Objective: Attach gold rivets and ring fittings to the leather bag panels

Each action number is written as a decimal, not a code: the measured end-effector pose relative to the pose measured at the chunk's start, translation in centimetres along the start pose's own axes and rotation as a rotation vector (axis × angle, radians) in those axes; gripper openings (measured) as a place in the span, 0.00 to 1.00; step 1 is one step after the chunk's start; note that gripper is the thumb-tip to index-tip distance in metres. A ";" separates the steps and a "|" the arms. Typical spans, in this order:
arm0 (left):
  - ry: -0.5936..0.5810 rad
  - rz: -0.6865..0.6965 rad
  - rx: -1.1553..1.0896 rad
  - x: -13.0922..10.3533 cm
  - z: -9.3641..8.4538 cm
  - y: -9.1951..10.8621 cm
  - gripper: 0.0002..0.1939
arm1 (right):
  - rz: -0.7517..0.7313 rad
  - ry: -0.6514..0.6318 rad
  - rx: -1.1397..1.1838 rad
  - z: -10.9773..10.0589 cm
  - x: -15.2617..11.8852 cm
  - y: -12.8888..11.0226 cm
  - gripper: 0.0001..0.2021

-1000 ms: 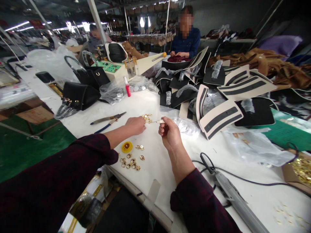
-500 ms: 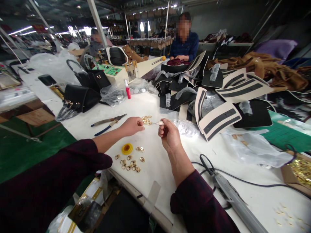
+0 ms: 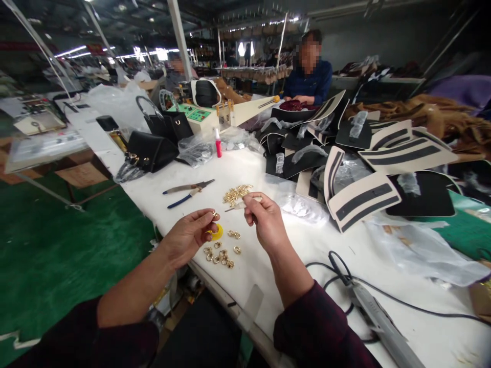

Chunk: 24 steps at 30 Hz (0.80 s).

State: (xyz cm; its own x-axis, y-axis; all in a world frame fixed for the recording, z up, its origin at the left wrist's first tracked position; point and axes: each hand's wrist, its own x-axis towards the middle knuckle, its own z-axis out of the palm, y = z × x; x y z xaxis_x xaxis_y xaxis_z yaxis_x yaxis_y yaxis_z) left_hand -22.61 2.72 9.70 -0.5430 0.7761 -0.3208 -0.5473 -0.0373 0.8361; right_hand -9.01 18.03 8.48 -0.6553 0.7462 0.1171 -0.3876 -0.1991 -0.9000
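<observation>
My left hand (image 3: 188,232) pinches a small gold metal fitting (image 3: 215,214) between thumb and fingertips, just above the table. My right hand (image 3: 265,219) is closed around a small screwdriver (image 3: 240,205), its pale handle in the fingers and its thin shaft pointing left. A pile of gold fittings (image 3: 236,194) lies just beyond the screwdriver. Closer to me, several gold ring-shaped fittings (image 3: 220,257) are scattered on the white surface. A round yellow dish (image 3: 218,233) is partly hidden behind my left fingers.
Pliers (image 3: 187,193) lie left of the pile. Behind them stand a red bottle (image 3: 218,144) and black handbags (image 3: 151,151). Striped panels (image 3: 364,202) are heaped at right. A grey corded tool (image 3: 378,317) lies front right. Another person (image 3: 310,82) sits across the table.
My left hand has drawn back toward me from the pile, now with a gold fitting in its fingertips. The screwdriver stays in my right hand. The view has swung left.
</observation>
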 end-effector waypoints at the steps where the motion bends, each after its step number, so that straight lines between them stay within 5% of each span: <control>1: 0.018 0.002 -0.024 -0.6 -0.2 -0.3 0.15 | 0.001 -0.016 -0.025 0.4 -0.3 -0.1 0.11; 9: 0.045 0.029 -0.128 -3.3 -0.5 -1.6 0.19 | -0.039 -0.129 -0.180 2.7 -2.0 -1.2 0.10; 20: 0.056 0.079 -0.058 -3.5 -0.4 -1.8 0.17 | -0.049 -0.100 -0.197 2.7 -2.0 -1.8 0.09; 24: 0.089 0.093 -0.039 -3.5 -0.5 -2.2 0.24 | -0.038 -0.128 -0.197 2.7 -2.0 -1.6 0.09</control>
State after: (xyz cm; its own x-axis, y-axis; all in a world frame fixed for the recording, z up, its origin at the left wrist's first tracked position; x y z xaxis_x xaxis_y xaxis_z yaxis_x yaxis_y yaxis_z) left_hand -19.84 -0.19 8.74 -0.6455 0.7095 -0.2826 -0.5154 -0.1317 0.8468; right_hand -8.79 15.16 10.84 -0.7242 0.6619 0.1933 -0.2879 -0.0356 -0.9570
